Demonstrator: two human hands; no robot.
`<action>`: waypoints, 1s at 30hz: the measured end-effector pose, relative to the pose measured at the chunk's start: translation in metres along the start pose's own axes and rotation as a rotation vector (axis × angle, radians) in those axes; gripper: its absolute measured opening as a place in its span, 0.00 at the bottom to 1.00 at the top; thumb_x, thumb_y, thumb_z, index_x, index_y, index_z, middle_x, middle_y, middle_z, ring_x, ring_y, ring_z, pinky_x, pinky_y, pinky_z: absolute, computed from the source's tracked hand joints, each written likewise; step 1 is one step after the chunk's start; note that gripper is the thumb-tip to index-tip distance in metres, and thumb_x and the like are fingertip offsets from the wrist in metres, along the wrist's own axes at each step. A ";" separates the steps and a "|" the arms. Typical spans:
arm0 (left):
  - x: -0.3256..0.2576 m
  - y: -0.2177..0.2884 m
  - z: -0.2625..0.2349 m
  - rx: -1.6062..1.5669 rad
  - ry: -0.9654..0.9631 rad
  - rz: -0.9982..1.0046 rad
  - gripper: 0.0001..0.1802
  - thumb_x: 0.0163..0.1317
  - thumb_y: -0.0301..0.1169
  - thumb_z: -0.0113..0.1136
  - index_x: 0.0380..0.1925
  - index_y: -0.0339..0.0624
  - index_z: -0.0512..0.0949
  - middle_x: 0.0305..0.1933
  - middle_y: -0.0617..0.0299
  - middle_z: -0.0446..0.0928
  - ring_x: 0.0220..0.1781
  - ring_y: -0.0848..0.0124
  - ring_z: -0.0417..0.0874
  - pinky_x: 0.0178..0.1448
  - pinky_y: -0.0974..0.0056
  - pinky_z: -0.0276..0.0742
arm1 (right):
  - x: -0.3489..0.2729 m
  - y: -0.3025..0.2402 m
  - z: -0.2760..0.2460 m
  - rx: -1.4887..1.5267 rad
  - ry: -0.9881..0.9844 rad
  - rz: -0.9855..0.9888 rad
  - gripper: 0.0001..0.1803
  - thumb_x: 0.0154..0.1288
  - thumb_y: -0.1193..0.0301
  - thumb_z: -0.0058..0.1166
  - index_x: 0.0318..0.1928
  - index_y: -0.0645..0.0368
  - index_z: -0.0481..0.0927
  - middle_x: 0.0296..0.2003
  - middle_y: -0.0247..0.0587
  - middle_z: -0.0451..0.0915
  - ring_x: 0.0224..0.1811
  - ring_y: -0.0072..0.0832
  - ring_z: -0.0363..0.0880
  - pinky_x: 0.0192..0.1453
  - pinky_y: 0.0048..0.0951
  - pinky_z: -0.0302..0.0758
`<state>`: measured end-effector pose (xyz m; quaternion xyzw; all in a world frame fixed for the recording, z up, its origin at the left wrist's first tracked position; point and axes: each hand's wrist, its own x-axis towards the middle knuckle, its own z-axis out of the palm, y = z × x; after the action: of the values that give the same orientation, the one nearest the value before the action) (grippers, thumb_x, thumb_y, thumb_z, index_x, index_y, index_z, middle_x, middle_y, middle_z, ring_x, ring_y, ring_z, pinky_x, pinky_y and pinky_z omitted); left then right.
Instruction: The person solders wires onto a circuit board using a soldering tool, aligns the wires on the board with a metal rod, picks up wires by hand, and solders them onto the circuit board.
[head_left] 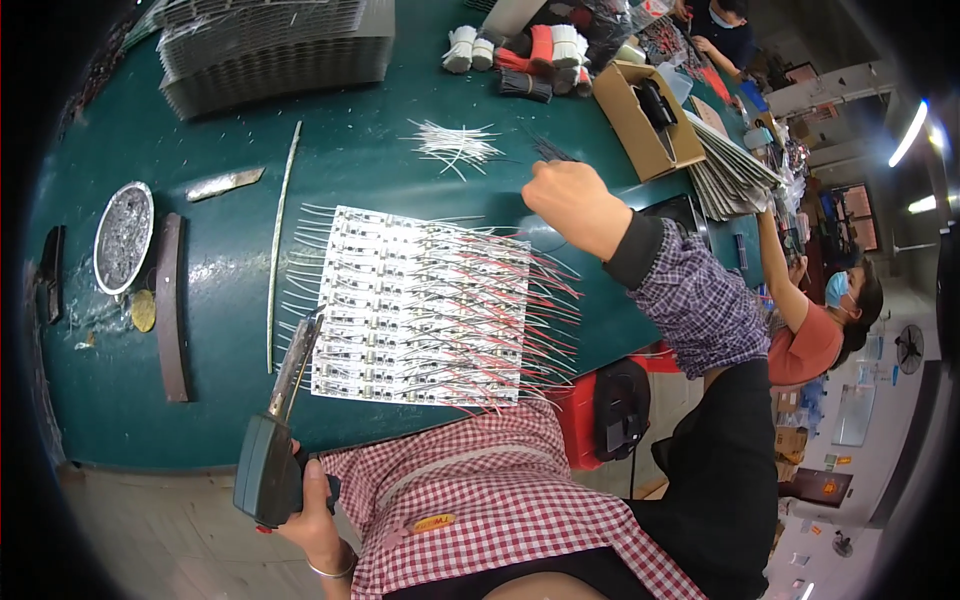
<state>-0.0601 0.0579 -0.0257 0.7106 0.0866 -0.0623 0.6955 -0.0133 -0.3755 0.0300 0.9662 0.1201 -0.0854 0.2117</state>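
My left hand [312, 512] grips a dark pistol-shaped soldering gun [266, 470] at the table's near edge. Its long metal tip [300, 355] rests over the left edge of a white panel of small circuit boards [400, 300]. Many white and red wires stick out of the panel's right side, and short white ones out of its left. My right hand [568, 196] is stretched out beyond the panel's far right corner, fingers closed on a few thin dark wires [550, 151]. A loose pile of white wires [455, 145] lies just to its left.
On the green table [200, 400]: a stack of grey panels [270, 50] far left, a round tin of metal scraps [123, 237], a dark bar [170, 305], a thin metal strip [280, 240], wire bundles [530, 55], an open cardboard box [645, 120]. A masked co-worker [820, 330] works at right.
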 end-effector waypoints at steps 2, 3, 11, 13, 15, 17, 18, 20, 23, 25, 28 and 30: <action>0.001 0.004 0.001 0.011 0.022 -0.021 0.20 0.58 0.16 0.63 0.52 0.26 0.76 0.42 0.55 0.80 0.22 0.79 0.69 0.25 0.72 0.62 | 0.004 -0.007 -0.001 -0.069 -0.061 0.008 0.02 0.46 0.77 0.62 0.23 0.58 0.81 0.28 0.43 0.77 0.31 0.36 0.82 0.33 0.33 0.80; 0.001 0.005 0.002 0.001 0.003 -0.028 0.20 0.57 0.16 0.64 0.52 0.26 0.76 0.44 0.54 0.80 0.22 0.79 0.69 0.25 0.73 0.64 | 0.007 -0.013 0.000 -0.106 -0.065 0.005 0.03 0.45 0.76 0.62 0.22 0.58 0.81 0.27 0.42 0.77 0.32 0.35 0.82 0.31 0.33 0.80; 0.010 0.015 0.016 -0.033 -0.036 0.058 0.24 0.57 0.15 0.65 0.56 0.28 0.75 0.50 0.51 0.81 0.29 0.76 0.76 0.30 0.72 0.72 | 0.013 -0.019 -0.002 -0.046 -0.085 -0.011 0.03 0.45 0.77 0.61 0.23 0.57 0.81 0.28 0.42 0.77 0.33 0.35 0.82 0.32 0.33 0.80; 0.012 0.027 0.023 -0.080 -0.054 0.014 0.24 0.58 0.15 0.66 0.57 0.29 0.76 0.49 0.53 0.81 0.33 0.75 0.79 0.35 0.72 0.76 | 0.017 -0.018 -0.007 -0.023 -0.052 0.082 0.05 0.48 0.79 0.59 0.28 0.58 0.81 0.32 0.42 0.77 0.37 0.37 0.81 0.37 0.33 0.80; 0.014 0.039 0.033 -0.107 -0.058 -0.120 0.26 0.54 0.14 0.62 0.56 0.28 0.74 0.52 0.48 0.80 0.24 0.75 0.74 0.26 0.72 0.70 | 0.017 -0.019 -0.014 0.121 0.093 0.085 0.07 0.49 0.80 0.57 0.31 0.58 0.81 0.34 0.42 0.77 0.39 0.38 0.81 0.39 0.33 0.79; 0.019 0.049 0.041 -0.083 -0.056 -0.137 0.26 0.54 0.14 0.62 0.56 0.28 0.74 0.52 0.48 0.80 0.24 0.75 0.74 0.25 0.72 0.70 | 0.019 -0.032 -0.018 0.440 0.288 0.139 0.13 0.50 0.85 0.53 0.38 0.60 0.81 0.36 0.42 0.76 0.41 0.41 0.80 0.40 0.35 0.77; 0.021 0.052 0.044 -0.085 -0.078 -0.138 0.26 0.53 0.14 0.62 0.56 0.28 0.74 0.51 0.48 0.80 0.24 0.75 0.75 0.25 0.72 0.70 | 0.021 -0.040 -0.018 0.449 0.282 0.128 0.13 0.50 0.85 0.53 0.38 0.60 0.81 0.36 0.42 0.76 0.41 0.41 0.80 0.40 0.35 0.77; 0.024 0.055 0.050 -0.033 -0.081 -0.161 0.26 0.53 0.14 0.62 0.56 0.28 0.74 0.51 0.48 0.80 0.24 0.75 0.76 0.26 0.72 0.71 | 0.025 -0.053 -0.019 0.601 0.422 0.106 0.10 0.53 0.81 0.55 0.38 0.60 0.81 0.35 0.40 0.75 0.42 0.37 0.79 0.41 0.34 0.79; 0.032 0.055 0.054 0.038 -0.132 -0.092 0.26 0.53 0.13 0.62 0.56 0.28 0.74 0.50 0.49 0.80 0.25 0.74 0.77 0.26 0.73 0.71 | 0.027 -0.050 -0.021 0.556 0.377 0.100 0.15 0.51 0.84 0.54 0.40 0.61 0.82 0.36 0.41 0.76 0.42 0.38 0.78 0.42 0.34 0.78; 0.036 0.055 0.058 0.071 -0.179 -0.009 0.26 0.53 0.13 0.62 0.56 0.28 0.74 0.49 0.50 0.80 0.26 0.74 0.77 0.26 0.73 0.72 | 0.024 -0.038 -0.025 0.415 0.232 0.132 0.16 0.49 0.84 0.54 0.41 0.64 0.82 0.36 0.42 0.76 0.42 0.39 0.77 0.43 0.34 0.77; 0.035 0.058 0.066 -0.013 -0.129 -0.169 0.27 0.53 0.13 0.62 0.56 0.29 0.74 0.49 0.51 0.80 0.26 0.74 0.77 0.26 0.72 0.72 | 0.021 -0.025 -0.031 0.219 0.103 0.039 0.11 0.47 0.80 0.57 0.35 0.64 0.82 0.34 0.43 0.75 0.40 0.38 0.76 0.42 0.32 0.78; 0.036 0.057 0.070 -0.054 -0.086 -0.275 0.27 0.52 0.13 0.63 0.56 0.29 0.74 0.50 0.50 0.80 0.26 0.74 0.77 0.26 0.72 0.73 | 0.027 -0.026 -0.029 0.144 0.045 0.005 0.09 0.45 0.79 0.58 0.31 0.63 0.81 0.32 0.42 0.75 0.39 0.36 0.76 0.40 0.30 0.78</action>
<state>-0.0111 -0.0116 0.0211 0.6698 0.1550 -0.1851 0.7022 0.0087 -0.3348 0.0405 0.9808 0.1160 -0.0716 0.1393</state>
